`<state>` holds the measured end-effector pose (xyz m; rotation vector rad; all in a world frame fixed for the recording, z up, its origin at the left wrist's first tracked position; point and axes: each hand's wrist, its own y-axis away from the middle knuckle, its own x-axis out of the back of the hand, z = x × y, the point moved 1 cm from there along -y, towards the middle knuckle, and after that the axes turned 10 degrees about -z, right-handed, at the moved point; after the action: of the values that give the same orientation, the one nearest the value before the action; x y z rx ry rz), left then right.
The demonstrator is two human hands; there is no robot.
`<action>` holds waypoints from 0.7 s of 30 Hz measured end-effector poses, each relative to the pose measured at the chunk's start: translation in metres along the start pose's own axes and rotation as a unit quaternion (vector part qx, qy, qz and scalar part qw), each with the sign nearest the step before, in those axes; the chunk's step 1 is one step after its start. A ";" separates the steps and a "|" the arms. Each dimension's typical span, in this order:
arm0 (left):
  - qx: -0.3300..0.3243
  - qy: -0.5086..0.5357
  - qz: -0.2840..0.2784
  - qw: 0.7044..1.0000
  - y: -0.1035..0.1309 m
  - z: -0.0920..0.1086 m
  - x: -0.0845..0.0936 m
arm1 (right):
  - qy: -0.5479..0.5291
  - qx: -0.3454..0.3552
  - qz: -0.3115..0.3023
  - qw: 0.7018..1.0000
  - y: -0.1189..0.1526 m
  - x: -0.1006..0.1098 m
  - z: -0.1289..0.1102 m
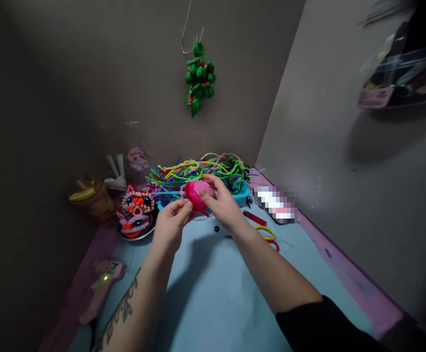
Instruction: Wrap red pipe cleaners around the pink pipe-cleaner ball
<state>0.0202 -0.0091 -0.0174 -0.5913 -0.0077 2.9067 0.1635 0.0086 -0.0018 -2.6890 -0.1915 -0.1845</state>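
Note:
Above the table, a rounded pink and red pipe-cleaner piece (201,189) is held between both my hands. My left hand (171,224) pinches its red lower left edge between thumb and fingertips. On the other side, my right hand (223,201) is closed around the pink part, with the thumb on the near face and the fingers over the top. A thin pink loop shows at its left side. Just behind the piece lies a heap of colourful pipe cleaners (172,171) in a blue tray (241,196).
Left stands a metal dish (136,238) with fuzzy animal-face figures (138,220); nearer lies a pink glue gun (101,291) with a green light. Right are scissors (266,232), a red stick-like tool (255,218) and a phone (276,205). A green ornament (200,78) hangs above.

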 end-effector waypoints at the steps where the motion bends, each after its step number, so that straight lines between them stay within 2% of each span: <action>1: -0.006 0.010 0.013 1.000 0.000 0.000 0.000 | 0.039 0.028 0.025 0.999 0.002 0.000 -0.003; 3: -0.019 0.022 0.029 0.999 0.000 0.001 -0.001 | 0.115 0.078 0.050 0.989 0.005 -0.001 -0.009; 6: -0.036 0.035 0.040 0.998 0.000 0.002 -0.001 | 0.187 0.112 0.004 0.976 0.007 -0.004 -0.014; 9: -0.046 0.049 0.051 0.996 0.000 0.002 -0.001 | 0.221 0.117 -0.029 0.968 0.008 -0.007 -0.014; 16: -0.065 0.069 0.070 0.993 -0.001 0.002 -0.005 | 0.316 0.128 -0.034 0.940 0.008 -0.013 -0.007; 21: -0.067 0.086 0.074 0.991 0.001 0.002 -0.008 | 0.302 0.124 -0.017 0.945 0.009 -0.015 -0.005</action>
<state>0.0266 -0.0113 -0.0121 -0.9002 -0.1431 3.0023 0.1493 -0.0031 -0.0032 -2.2570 -0.0635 -0.9124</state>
